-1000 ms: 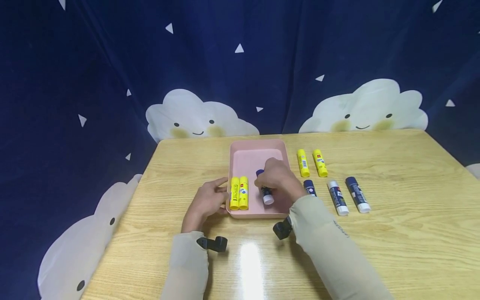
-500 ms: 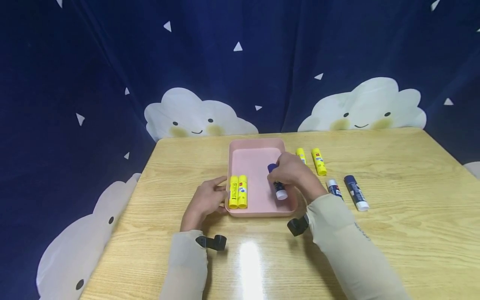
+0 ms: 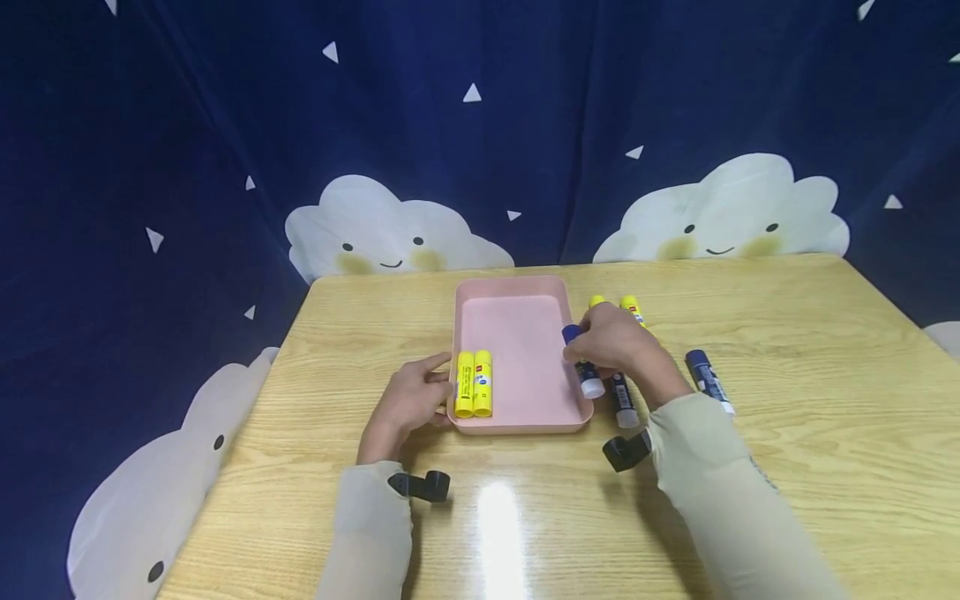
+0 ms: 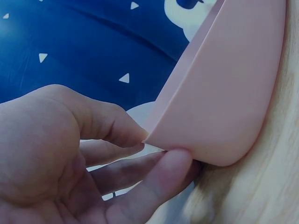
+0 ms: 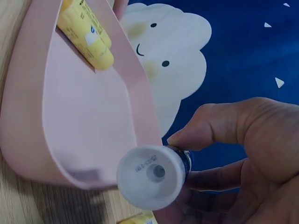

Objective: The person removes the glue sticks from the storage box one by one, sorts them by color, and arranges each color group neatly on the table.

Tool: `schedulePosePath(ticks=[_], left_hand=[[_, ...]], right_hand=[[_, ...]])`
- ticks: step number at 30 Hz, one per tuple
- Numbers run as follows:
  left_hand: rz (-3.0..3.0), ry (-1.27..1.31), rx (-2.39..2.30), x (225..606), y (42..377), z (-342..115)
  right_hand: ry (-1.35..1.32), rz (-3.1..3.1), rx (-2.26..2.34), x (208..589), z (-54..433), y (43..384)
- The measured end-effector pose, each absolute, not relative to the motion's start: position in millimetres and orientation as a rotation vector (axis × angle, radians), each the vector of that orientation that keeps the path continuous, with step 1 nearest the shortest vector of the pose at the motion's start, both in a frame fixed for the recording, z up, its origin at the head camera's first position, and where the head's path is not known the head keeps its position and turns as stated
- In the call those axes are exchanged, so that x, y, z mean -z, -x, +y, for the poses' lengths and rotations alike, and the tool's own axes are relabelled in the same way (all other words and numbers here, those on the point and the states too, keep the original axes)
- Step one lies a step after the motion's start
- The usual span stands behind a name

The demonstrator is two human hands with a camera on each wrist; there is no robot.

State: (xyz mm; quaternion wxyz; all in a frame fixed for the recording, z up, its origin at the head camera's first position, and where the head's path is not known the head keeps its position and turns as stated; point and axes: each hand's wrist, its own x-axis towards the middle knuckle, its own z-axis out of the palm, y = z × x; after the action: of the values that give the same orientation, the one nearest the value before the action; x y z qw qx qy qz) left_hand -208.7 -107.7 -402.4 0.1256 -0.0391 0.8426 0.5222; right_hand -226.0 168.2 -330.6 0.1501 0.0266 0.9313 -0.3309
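Observation:
My right hand grips a navy glue stick with a white end above the right wall of the pink tray. In the right wrist view, that glue stick's white end faces the camera, and the thumb and fingers close on its body. Inside the tray, two yellow glue sticks lie side by side along the left wall. My left hand rests at the tray's front left side. In the left wrist view, its fingertips touch the rim and outer wall of the tray.
Right of the tray, a dark glue stick lies partly under the right hand. Further right lies another navy glue stick. Behind the hand, two yellow glue sticks show in part. A dark blue curtain hangs behind the wooden table.
My right hand has moved right with the navy glue stick, from over the tray floor to its right wall. My left hand stays at the tray's left side.

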Motion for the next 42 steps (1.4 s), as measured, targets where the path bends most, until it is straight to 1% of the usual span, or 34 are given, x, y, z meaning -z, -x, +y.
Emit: schedulePosePath(ticks=[30,42], left_hand=[[2.478,0.084,-1.523,404,209,-108],[2.474,0.102,-1.516,403,209,-107]], right_hand=[[-0.163,2.674,0.979,346,244,212],[-0.234,2.712,0.899,349,278,208]])
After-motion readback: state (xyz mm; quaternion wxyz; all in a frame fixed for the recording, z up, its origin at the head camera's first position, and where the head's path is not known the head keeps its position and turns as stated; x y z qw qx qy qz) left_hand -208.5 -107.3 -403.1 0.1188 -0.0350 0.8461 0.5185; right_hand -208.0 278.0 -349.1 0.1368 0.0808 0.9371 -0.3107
